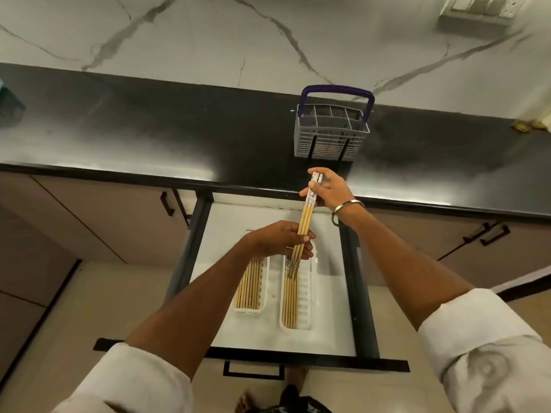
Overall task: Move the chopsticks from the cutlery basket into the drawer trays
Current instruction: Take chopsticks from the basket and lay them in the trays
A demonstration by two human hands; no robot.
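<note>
A small bundle of wooden chopsticks [307,217] with white-and-blue patterned tops hangs over the open drawer [226,234]. My right hand [328,189] grips the patterned upper ends. My left hand [278,238] pinches the bundle lower down, near the tips. Under them lie two white trays: the left tray [266,281] and the right tray [305,296], each with several chopsticks laid lengthwise. The grey cutlery basket [331,135] with a blue handle stands on the black counter behind; its compartments look empty from here.
The black counter [149,138] runs across the view, with a marble wall behind. Cabinet doors with black handles [167,204] flank the drawer. A dark object [10,105] sits at the counter's far left. My foot [286,394] shows below the drawer front.
</note>
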